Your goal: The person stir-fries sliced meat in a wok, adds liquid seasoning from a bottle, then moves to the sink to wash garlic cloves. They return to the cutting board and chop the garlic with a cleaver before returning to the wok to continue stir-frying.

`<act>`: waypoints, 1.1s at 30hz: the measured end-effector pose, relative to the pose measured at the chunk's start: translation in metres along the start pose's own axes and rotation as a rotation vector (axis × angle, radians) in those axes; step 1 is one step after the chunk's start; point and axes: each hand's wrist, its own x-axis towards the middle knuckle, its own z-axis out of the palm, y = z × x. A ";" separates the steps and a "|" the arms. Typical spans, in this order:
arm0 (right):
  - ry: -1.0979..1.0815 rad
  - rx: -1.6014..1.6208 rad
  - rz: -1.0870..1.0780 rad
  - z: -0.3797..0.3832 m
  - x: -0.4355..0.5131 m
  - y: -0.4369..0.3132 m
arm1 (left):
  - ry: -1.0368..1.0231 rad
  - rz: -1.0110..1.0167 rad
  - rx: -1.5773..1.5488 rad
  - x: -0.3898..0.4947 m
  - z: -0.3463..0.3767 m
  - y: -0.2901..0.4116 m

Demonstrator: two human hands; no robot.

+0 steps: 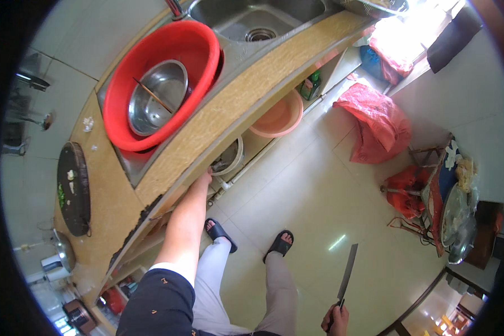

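Note:
My right hand grips the handle of a kitchen knife, its long dark blade held out over the tiled floor. My left arm reaches down under the counter edge, where my left hand is beside the rim of a white bucket. Most of those fingers are hidden, so whether they grip the rim is unclear. Something dark lies inside the bucket. On the counter above, a red plastic basin holds a stainless steel bowl with a wooden chopstick across it.
A steel sink is set in the counter. A round chopping board with white and green scraps lies at the left. Under the counter stands a pink basin. Red plastic bags and a small laden table are at the right.

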 end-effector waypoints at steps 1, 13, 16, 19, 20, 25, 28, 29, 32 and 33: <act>0.014 0.003 0.001 0.001 0.005 0.001 | -0.205 0.024 0.022 0.027 -0.002 0.002; 0.022 -0.054 0.106 0.032 0.048 -0.010 | 0.047 0.331 0.857 0.010 0.034 -0.023; 0.013 -0.093 0.104 0.043 0.050 -0.007 | -0.047 0.329 1.048 -0.025 0.056 -0.044; 0.037 -0.162 0.112 0.055 0.049 -0.002 | -0.141 0.319 1.225 -0.068 0.058 -0.076; 0.047 -0.163 0.161 0.061 0.047 -0.001 | -0.162 0.310 1.285 -0.087 0.052 -0.084; 0.095 -0.393 -0.045 0.096 0.014 -0.034 | -0.209 0.352 1.545 -0.226 0.022 -0.051; -0.020 -0.365 -0.302 0.123 -0.026 -0.091 | -0.375 0.972 1.089 -0.379 -0.013 0.008; -0.082 -0.422 -0.464 0.132 -0.042 -0.114 | -0.579 1.140 1.086 -0.432 -0.037 0.035; -0.194 -0.681 -0.981 0.167 -0.082 -0.178 | -0.726 1.370 1.101 -0.531 -0.096 0.143; -0.283 -0.689 -1.068 0.185 -0.089 -0.196 | -0.641 1.414 1.134 -0.541 -0.115 0.186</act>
